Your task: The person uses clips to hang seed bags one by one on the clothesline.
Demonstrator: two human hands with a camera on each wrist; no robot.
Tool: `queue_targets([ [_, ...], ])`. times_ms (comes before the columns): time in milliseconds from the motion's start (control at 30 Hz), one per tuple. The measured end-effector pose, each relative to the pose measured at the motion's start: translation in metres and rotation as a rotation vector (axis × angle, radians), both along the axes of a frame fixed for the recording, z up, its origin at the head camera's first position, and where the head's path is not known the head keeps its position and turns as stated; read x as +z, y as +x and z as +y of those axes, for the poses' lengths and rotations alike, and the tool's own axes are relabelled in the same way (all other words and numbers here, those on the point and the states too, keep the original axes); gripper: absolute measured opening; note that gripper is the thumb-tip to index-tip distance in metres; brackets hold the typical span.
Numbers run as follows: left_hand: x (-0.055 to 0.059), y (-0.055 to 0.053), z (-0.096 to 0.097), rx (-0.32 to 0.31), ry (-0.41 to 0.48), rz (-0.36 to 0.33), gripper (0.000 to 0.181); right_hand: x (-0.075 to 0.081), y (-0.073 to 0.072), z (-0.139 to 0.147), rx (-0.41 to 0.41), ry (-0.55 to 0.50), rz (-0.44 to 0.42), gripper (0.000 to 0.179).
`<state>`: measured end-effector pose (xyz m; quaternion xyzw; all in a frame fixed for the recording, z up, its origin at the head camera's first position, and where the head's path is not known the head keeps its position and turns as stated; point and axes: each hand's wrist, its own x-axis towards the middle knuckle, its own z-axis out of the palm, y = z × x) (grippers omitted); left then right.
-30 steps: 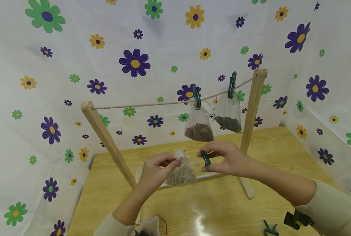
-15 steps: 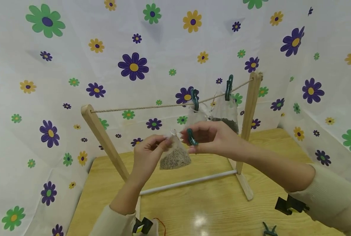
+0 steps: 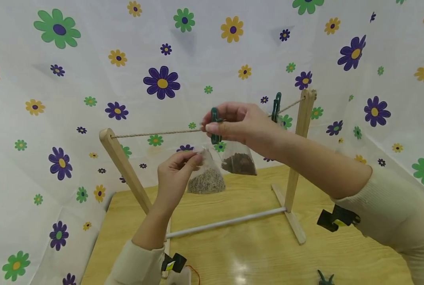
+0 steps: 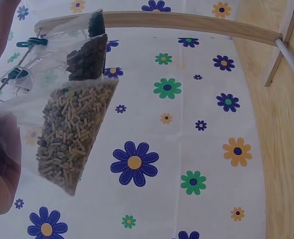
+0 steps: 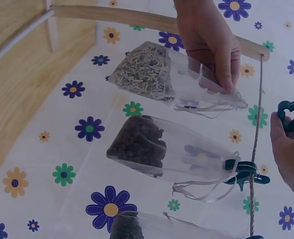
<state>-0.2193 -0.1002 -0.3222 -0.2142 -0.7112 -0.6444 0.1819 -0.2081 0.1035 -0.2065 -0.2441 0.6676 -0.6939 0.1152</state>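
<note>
My left hand (image 3: 174, 176) pinches the top of a sheer drawstring pouch (image 3: 207, 180) with beige pellets at its bottom. The pouch hangs just below the rope (image 3: 155, 133). Between thumb and fingers, my right hand (image 3: 249, 124) holds a dark green clothespin (image 3: 215, 126), which overlaps the rope in the head view; in the right wrist view it is off to one side of the rope. Beside the pellets hangs a pouch of dark brown chunks (image 5: 137, 144), fixed to the rope by a green clothespin (image 5: 244, 169). A third pouch (image 4: 96, 24) with dark contents hangs farther along, mostly behind my right hand in the head view.
Wooden posts (image 3: 126, 170) carry the rope, and a white rod (image 3: 226, 222) joins their feet on the wooden table (image 3: 254, 253). Another green clothespin (image 3: 325, 278) lies at the front right. At the front edge is a pale pouch (image 3: 180, 277) with an orange cord.
My left hand has lifted the pellet pouch from low over the table to just below the rope. My right hand has moved up and left with the clothespin, to rope height.
</note>
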Motion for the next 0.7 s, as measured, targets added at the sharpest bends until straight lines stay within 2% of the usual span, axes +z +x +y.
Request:
queue_targets([
  [100,0.005,-0.003,0.002,0.014,0.007,-0.013,0.018,0.010,-0.006,-0.004,-0.073,-0.093,-0.070,0.018],
  [300,0.011,-0.009,0.008,0.055,0.026,-0.026,0.017,0.016,-0.018,-0.014,-0.236,-0.237,-0.099,0.004],
  [467,0.012,-0.013,0.010,0.068,0.009,-0.040,0.018,0.014,-0.027,-0.020,-0.261,-0.194,-0.123,0.011],
  [700,0.020,-0.015,0.012,0.059,0.027,-0.017,0.019,0.014,-0.036,-0.026,-0.196,-0.073,-0.054,0.010],
])
